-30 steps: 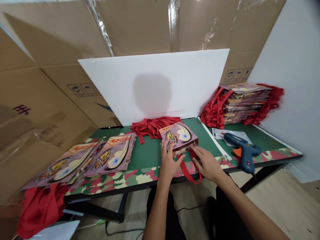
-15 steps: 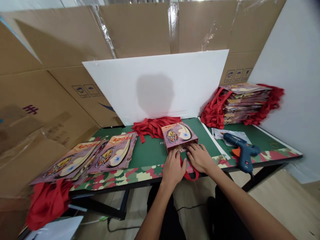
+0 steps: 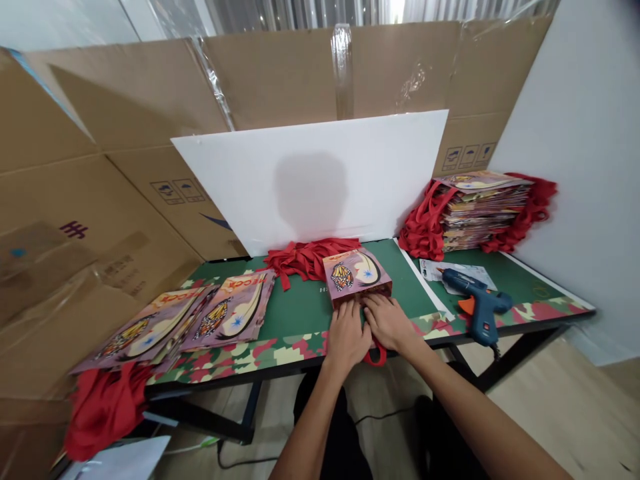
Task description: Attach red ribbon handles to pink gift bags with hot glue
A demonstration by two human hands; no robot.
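Observation:
A small pink gift bag with a butterfly print lies flat on the green table. My left hand and my right hand rest side by side on its near edge, fingers pressed down on it. A loop of its red handle shows below my hands at the table's front edge.
Flat printed bags are spread at the left. A heap of red ribbon handles lies behind the bag. A blue glue gun lies at the right, a stack of finished bags behind it. A white board leans on cardboard boxes.
Both hands slid together onto the bag's near edge. The left hand came off the bag's face. The red handle loop is now mostly covered by the hands.

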